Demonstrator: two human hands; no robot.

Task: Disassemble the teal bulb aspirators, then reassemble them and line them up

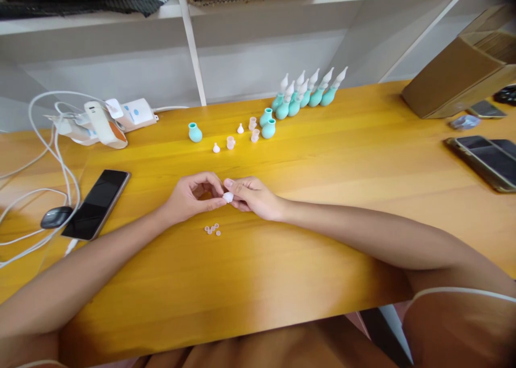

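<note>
My left hand (197, 195) and my right hand (255, 197) meet above the middle of the table. Between their fingertips is a small white nozzle tip (228, 197), partly covered by the fingers; both hands are closed on it. Several tiny translucent rings (213, 229) lie just below the hands. Beyond them stand two white nozzle tips (216, 148) and three translucent pinkish collars (230, 142). One open turquoise bulb (195, 132) stands to the left of these, and two more turquoise bulbs (268, 129) to the right. Farther back, several bulbs with white nozzles (294, 106) are grouped upright.
At the left are a black phone (97, 204), a dark mouse (57, 217), white cables and a power strip (135, 116). A cardboard box (455, 72) and phones (486, 158) occupy the right. White shelving (274, 51) rises behind the table.
</note>
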